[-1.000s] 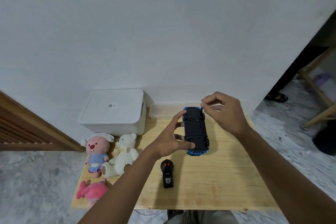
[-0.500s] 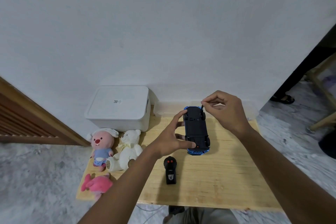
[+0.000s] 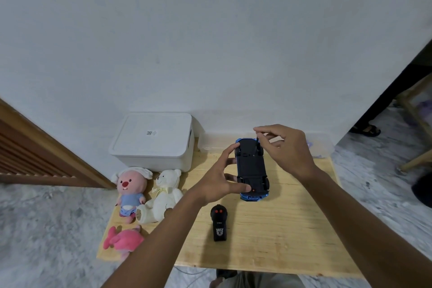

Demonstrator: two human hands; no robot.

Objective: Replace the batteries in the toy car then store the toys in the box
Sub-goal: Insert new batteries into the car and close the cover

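A blue toy car [image 3: 251,166] lies upside down, mid-table [image 3: 280,229]. The left hand [image 3: 219,184] grips its left side, fingers curled around it. The right hand [image 3: 287,149] pinches a thin dark tool [image 3: 257,141] (probably a screwdriver) at the underside's far end. Advice: keep the tool upright and the car pinned. Counted: one car, one remote [image 3: 218,222], three soft toys [image 3: 132,187], one closed white box [image 3: 154,140].

Head cam, 1 wide-angle view: from above, facing fwd/down at wooden table [image 3: 292,229] by white wall [image 3: 210,42]; near, toy car [image 3: 251,167] approx. mid-frame.
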